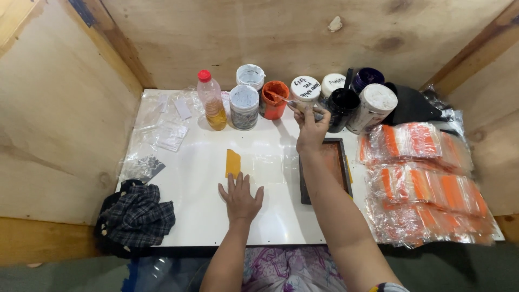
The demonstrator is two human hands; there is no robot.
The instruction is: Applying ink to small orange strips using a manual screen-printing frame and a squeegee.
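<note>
My left hand (240,197) lies flat on the white table (200,216), fingers spread, just below a small orange-yellow card (232,162). My right hand (311,127) is raised near the row of jars and grips a thin stick (289,103) whose tip reaches into an open orange paint jar (274,99). Below that hand lies a dark rectangular frame with an orange-stained screen (332,162).
Along the back stand a bottle of yellow liquid with a red cap (212,101), white-lidded jars (244,105) and dark jars (343,108). Stacks of clear bags with orange contents (421,184) fill the right side. A plaid cloth (135,216) lies front left; clear plastic bags (165,127) back left. Plywood walls enclose the table.
</note>
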